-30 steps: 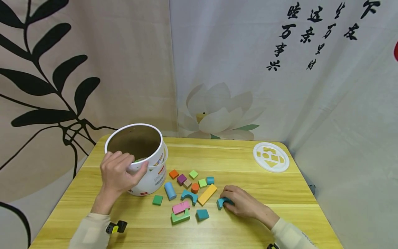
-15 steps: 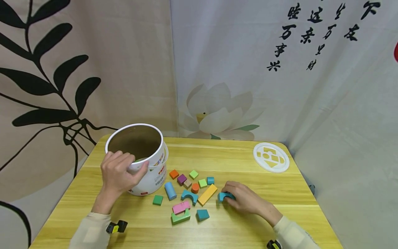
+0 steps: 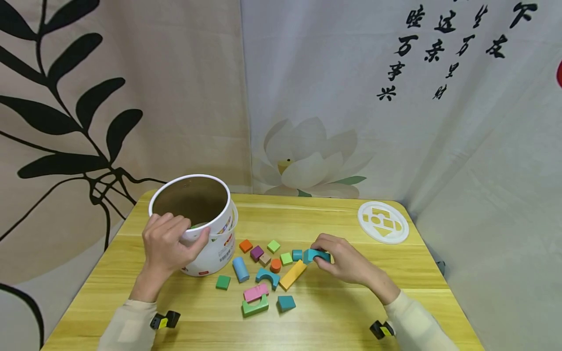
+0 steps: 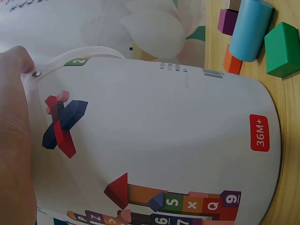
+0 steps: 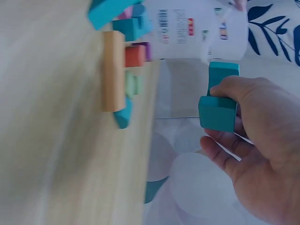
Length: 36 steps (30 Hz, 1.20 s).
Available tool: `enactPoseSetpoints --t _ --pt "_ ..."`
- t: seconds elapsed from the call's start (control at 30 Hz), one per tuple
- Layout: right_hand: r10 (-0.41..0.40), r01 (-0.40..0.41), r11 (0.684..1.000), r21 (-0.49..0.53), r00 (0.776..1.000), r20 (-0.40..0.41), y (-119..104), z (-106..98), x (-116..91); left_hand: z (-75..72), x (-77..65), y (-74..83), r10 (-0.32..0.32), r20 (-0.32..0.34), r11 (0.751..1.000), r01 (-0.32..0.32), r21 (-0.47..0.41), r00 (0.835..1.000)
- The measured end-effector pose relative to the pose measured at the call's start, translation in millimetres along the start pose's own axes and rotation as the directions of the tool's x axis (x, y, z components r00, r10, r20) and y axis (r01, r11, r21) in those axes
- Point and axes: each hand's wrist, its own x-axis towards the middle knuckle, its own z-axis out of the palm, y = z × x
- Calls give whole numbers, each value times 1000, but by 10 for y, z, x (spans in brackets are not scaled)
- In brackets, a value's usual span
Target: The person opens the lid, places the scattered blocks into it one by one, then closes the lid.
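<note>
My left hand (image 3: 171, 241) grips the near rim of a white toy-block bucket (image 3: 210, 253), fingers over the edge and thumb outside. In the left wrist view the printed side of the bucket (image 4: 154, 112) fills most of the frame. Between thumb and fingers, my right hand (image 3: 344, 258) pinches a blue arch block (image 3: 312, 255). The right wrist view has this arch block (image 5: 218, 114) raised off the table, its two legs pointing at the camera's side. Another blue arch block (image 3: 267, 277) and a yellow oblong block (image 3: 292, 275) lie to its left on the table.
Several loose blocks lie right of the bucket, among them a blue cylinder (image 3: 240, 269), a green cube (image 3: 222, 282), a pink block (image 3: 255, 292) and a green arch (image 3: 255, 307). A white disc with cut-outs (image 3: 383, 222) lies at the back right of the wooden table (image 3: 351, 321).
My right hand has raised the blue arch block off the table and moved it away from me, toward the back. My left hand has stayed on the bucket rim.
</note>
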Motion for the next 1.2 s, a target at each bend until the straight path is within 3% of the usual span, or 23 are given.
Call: enactPoseSetpoints --t 0.67,1.2 --pt "-120 124 992 27 985 -127 -199 -279 733 3 3 0 4 -3 1000 -4 0 1000" --pt "-270 293 955 51 927 -261 -416 -309 1487 4 10 5 0 -10 1000 0 -5 1000"
